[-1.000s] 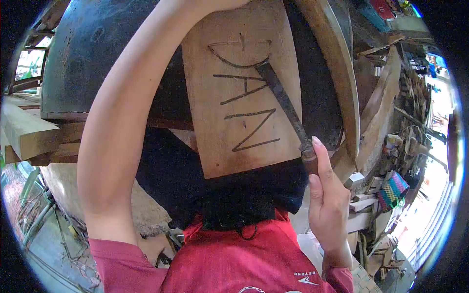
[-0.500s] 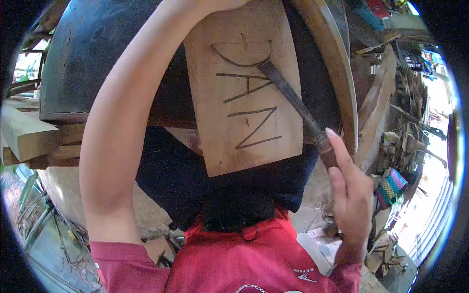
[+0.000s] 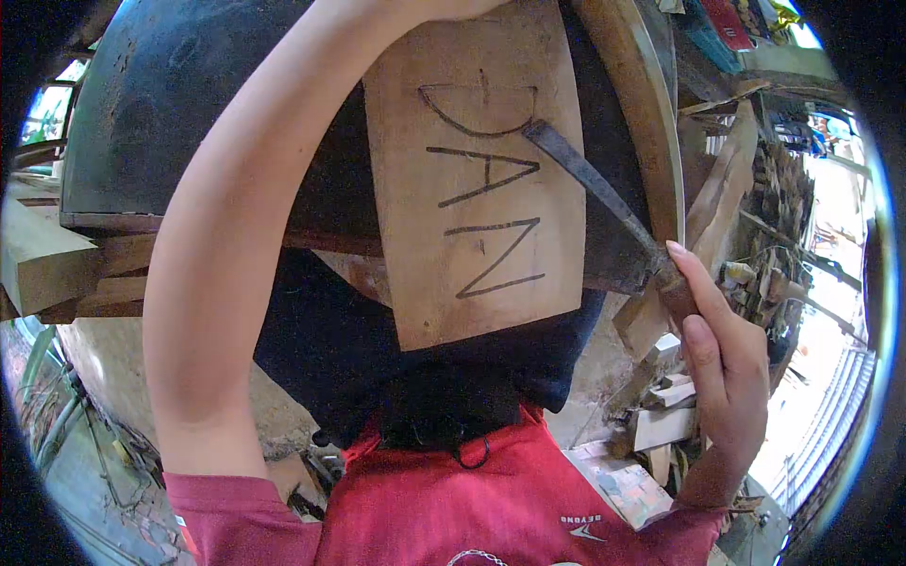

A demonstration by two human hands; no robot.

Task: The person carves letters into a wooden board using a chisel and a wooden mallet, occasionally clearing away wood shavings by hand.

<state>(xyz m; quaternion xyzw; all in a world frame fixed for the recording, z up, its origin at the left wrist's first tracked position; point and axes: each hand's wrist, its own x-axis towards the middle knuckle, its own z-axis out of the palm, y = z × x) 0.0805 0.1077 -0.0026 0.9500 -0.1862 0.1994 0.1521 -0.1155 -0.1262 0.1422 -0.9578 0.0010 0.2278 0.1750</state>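
Note:
A wooden board lies flat before me, marked with the dark letters D, A and N, which read sideways. My right hand grips a chisel by its wooden handle, forefinger stretched along it. The chisel's flat metal blade slants up and left over the board, with its tip right at the curve of the D. My left arm arches over the left side. Only the edge of my left hand shows at the board's far end, its fingers cut off by the top of the view.
Under the board is a dark tabletop, with a curved wooden rail along its right. A wooden beam juts out at the left. Scrap wood lies on the ground at the right.
My right hand and the chisel's handle have swung outward to the right, while the tip stays by the D. The whole view has shifted slightly.

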